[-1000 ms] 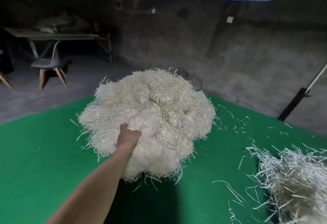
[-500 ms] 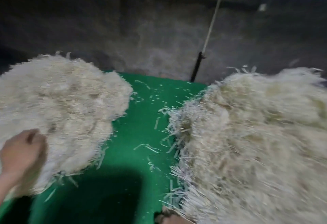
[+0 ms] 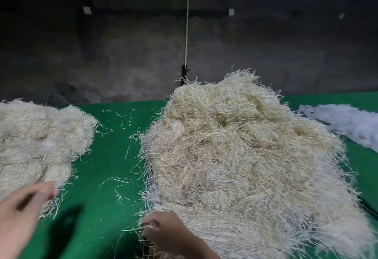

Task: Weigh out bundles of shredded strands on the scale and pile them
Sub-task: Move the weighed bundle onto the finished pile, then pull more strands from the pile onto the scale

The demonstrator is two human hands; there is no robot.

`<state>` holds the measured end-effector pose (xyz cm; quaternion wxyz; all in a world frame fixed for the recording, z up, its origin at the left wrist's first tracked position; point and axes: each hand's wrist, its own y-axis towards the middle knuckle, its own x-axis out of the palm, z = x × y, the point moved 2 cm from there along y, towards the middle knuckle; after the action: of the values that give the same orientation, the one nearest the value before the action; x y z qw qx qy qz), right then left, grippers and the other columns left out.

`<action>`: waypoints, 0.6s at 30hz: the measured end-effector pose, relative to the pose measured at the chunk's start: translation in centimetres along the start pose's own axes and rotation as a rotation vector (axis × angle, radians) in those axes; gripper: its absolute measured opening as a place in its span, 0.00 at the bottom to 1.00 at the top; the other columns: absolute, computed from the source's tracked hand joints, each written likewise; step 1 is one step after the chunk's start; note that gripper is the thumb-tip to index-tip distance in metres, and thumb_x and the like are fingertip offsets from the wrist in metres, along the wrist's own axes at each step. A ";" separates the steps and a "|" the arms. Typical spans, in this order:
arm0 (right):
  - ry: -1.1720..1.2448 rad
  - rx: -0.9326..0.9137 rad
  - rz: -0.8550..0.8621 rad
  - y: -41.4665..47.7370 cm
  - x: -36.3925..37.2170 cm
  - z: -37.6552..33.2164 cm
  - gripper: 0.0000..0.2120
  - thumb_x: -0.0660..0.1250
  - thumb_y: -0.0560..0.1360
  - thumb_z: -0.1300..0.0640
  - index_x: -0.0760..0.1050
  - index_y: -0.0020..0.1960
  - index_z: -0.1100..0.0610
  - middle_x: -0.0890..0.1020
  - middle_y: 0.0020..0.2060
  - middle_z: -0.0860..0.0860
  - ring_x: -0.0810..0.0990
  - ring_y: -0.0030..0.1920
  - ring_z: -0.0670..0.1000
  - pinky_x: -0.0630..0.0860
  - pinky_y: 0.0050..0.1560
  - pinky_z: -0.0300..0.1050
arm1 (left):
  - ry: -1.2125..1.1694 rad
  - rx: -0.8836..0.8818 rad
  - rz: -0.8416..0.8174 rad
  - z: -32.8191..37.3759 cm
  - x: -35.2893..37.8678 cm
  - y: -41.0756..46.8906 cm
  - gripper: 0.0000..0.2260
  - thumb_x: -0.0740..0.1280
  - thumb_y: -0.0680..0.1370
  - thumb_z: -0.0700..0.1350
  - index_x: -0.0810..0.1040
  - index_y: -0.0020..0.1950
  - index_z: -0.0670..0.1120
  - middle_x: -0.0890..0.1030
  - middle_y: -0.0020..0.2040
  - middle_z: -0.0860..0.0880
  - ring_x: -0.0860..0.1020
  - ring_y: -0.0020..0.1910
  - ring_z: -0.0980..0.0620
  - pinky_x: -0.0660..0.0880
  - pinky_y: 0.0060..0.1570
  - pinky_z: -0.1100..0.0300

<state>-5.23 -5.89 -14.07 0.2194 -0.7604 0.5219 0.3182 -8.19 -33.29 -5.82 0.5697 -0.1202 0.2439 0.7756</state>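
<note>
A big heap of pale shredded strands [image 3: 241, 152] covers the right half of the green table [image 3: 110, 177]. A smaller pile of the same strands [image 3: 38, 142] lies at the left. My right hand [image 3: 165, 232] is at the near left edge of the big heap, its fingers curled and pinching some strands. My left hand [image 3: 24, 209] hovers blurred beside the near edge of the left pile, fingers relaxed, holding nothing. No scale is in view.
Loose strands [image 3: 120, 119] are scattered on the green cloth between the two piles. A white fluffy mass [image 3: 345, 123] lies at the far right. Behind the table's far edge hangs a white rope [image 3: 187, 23] tied to a black post, before a dark wall.
My view has swung right from the left pile to the big heap. My left hand has let go of the left pile and opened. My right hand has come in and pinched strands.
</note>
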 end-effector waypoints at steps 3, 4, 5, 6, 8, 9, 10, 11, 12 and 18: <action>0.065 -0.036 0.110 -2.9 -3.6 1.6 0.14 0.58 0.75 0.57 0.77 0.55 0.59 0.79 0.45 0.51 0.71 0.37 0.37 0.74 0.39 0.36 | -0.110 -0.053 0.037 3.8 4.5 -5.1 0.08 0.66 0.77 0.37 0.82 0.50 0.47 0.84 0.41 0.57 0.78 0.51 0.51 0.71 0.54 0.54; 0.101 0.018 0.151 -3.7 -5.0 2.5 0.13 0.59 0.74 0.55 0.77 0.54 0.56 0.78 0.44 0.47 0.70 0.38 0.36 0.70 0.40 0.33 | -0.144 -0.054 0.035 5.2 6.1 -6.6 0.08 0.66 0.76 0.38 0.82 0.49 0.49 0.84 0.38 0.55 0.79 0.48 0.53 0.71 0.52 0.57; 0.126 0.030 0.185 -4.5 -6.0 3.8 0.11 0.60 0.74 0.54 0.78 0.52 0.53 0.76 0.41 0.44 0.69 0.37 0.35 0.67 0.40 0.31 | -0.202 -0.065 0.013 6.4 7.9 -7.9 0.08 0.66 0.76 0.38 0.82 0.48 0.49 0.85 0.37 0.53 0.80 0.46 0.54 0.70 0.51 0.59; 0.173 0.102 0.186 -5.4 -7.1 4.7 0.09 0.61 0.74 0.53 0.78 0.49 0.53 0.75 0.39 0.42 0.69 0.36 0.35 0.66 0.39 0.31 | -0.239 -0.097 -0.028 6.9 9.5 -8.6 0.08 0.66 0.75 0.37 0.82 0.48 0.48 0.85 0.37 0.53 0.81 0.46 0.54 0.71 0.49 0.60; 0.174 0.178 0.231 -6.7 -9.6 6.6 0.09 0.61 0.75 0.58 0.79 0.44 0.59 0.76 0.35 0.45 0.70 0.33 0.39 0.70 0.37 0.36 | -0.273 -0.141 -0.075 7.5 12.5 -9.4 0.08 0.66 0.75 0.36 0.82 0.47 0.48 0.85 0.37 0.53 0.81 0.44 0.53 0.70 0.45 0.63; 0.157 0.200 0.276 -7.1 -11.1 7.1 0.10 0.59 0.76 0.60 0.77 0.42 0.62 0.76 0.34 0.48 0.70 0.32 0.42 0.74 0.38 0.41 | -0.266 -0.165 -0.090 7.9 13.5 -9.7 0.09 0.66 0.75 0.36 0.82 0.46 0.48 0.85 0.37 0.53 0.82 0.44 0.52 0.71 0.43 0.63; 0.167 0.219 0.349 -7.2 -13.1 7.2 0.11 0.58 0.77 0.62 0.76 0.41 0.62 0.77 0.33 0.49 0.71 0.31 0.43 0.73 0.33 0.39 | -0.274 -0.177 -0.099 8.2 14.5 -9.9 0.09 0.66 0.75 0.36 0.82 0.46 0.48 0.85 0.38 0.52 0.82 0.44 0.50 0.72 0.42 0.61; 0.177 0.225 0.443 -6.8 -15.4 7.1 0.11 0.58 0.78 0.63 0.76 0.40 0.60 0.79 0.35 0.49 0.72 0.31 0.41 0.72 0.34 0.31 | -0.274 -0.198 -0.102 8.8 15.4 -10.1 0.08 0.66 0.75 0.36 0.82 0.46 0.48 0.85 0.38 0.52 0.82 0.44 0.48 0.73 0.41 0.59; 0.190 0.201 0.542 -6.0 -17.7 6.6 0.10 0.58 0.78 0.63 0.75 0.41 0.57 0.79 0.37 0.48 0.73 0.33 0.39 0.71 0.34 0.29 | -0.296 -0.198 -0.098 9.1 16.2 -10.3 0.08 0.65 0.75 0.36 0.82 0.46 0.47 0.85 0.38 0.51 0.82 0.44 0.48 0.74 0.43 0.56; -0.207 -0.137 0.617 6.2 -28.9 0.1 0.25 0.65 0.74 0.64 0.64 0.69 0.55 0.69 0.65 0.48 0.68 0.63 0.44 0.63 0.61 0.35 | -0.337 -0.238 -0.048 12.2 18.9 -10.9 0.09 0.65 0.74 0.34 0.82 0.45 0.45 0.85 0.38 0.48 0.83 0.39 0.52 0.77 0.42 0.56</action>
<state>-18.34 10.84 6.49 0.1130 -0.5431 0.6799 0.4797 -2.85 -8.93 -6.85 0.6024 -0.0608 0.0488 0.7944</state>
